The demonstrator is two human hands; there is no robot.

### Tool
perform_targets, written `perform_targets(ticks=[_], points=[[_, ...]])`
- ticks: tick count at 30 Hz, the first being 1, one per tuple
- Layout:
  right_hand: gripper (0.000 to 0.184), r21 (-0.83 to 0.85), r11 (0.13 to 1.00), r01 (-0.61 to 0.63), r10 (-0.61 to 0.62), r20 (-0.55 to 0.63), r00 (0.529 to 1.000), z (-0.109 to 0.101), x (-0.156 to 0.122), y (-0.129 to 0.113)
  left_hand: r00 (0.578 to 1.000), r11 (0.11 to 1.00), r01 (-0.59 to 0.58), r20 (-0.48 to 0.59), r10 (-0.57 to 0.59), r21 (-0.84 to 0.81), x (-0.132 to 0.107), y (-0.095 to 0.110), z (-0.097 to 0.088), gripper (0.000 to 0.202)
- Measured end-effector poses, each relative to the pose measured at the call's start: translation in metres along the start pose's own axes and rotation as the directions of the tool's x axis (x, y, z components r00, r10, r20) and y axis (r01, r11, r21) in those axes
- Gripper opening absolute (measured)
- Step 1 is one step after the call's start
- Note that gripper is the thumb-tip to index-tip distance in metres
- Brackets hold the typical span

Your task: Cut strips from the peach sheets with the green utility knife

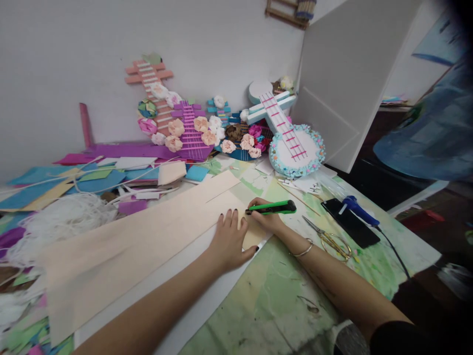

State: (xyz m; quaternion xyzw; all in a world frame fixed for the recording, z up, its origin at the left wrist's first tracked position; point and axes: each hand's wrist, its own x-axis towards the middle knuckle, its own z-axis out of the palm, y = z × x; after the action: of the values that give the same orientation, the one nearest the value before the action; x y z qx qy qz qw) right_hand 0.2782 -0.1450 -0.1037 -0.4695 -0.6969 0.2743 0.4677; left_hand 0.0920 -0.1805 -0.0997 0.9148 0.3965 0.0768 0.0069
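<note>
Green cutter (276,207), tip unclear, points toward peach paper (148,236).

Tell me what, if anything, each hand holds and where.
The right hand holds the green cutter near its front end, its rear jutting out. The left hand grips nothing; it lies spread on the paper.

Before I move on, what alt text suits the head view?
A person's right hand holds a green utility knife while their left hand rests on pale paper over a table. Scissors lie nearby; guitar-shaped crafts stand behind.
</note>
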Motion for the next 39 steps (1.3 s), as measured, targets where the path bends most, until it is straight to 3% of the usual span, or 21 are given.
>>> perform_targets(ticks=[39], points=[[0.013,-0.048,0.999,0.003,-0.004,-0.015,1.0,-0.0035,-0.0083,-0.0021,1.0,1.0,-0.001,-0.003,0.001,0.005,-0.0006,0.0001,-0.0023,0.076]])
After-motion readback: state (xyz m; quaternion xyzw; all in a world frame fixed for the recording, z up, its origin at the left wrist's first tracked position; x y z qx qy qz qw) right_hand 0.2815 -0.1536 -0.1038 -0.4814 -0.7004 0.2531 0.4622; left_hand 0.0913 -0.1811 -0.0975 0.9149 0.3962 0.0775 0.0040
